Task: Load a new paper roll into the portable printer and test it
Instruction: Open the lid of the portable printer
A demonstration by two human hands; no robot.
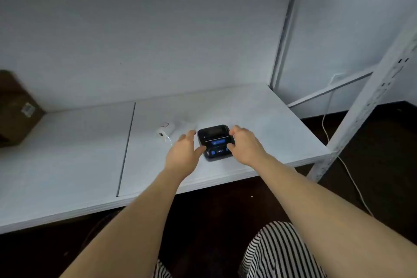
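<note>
Hands are bracketing the black printer (215,141) on the white shelf (270,124) — left hand (184,152) spread, right hand (247,145) curled at its edge, seemingly seeking the cover latch — while the paper roll (165,131) is lying unloaded just left, needing an opened lid next.

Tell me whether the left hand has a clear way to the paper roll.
Probably yes. The left hand rests at the printer's left side, and the paper roll lies just beyond it on the bare shelf, nothing between.
</note>
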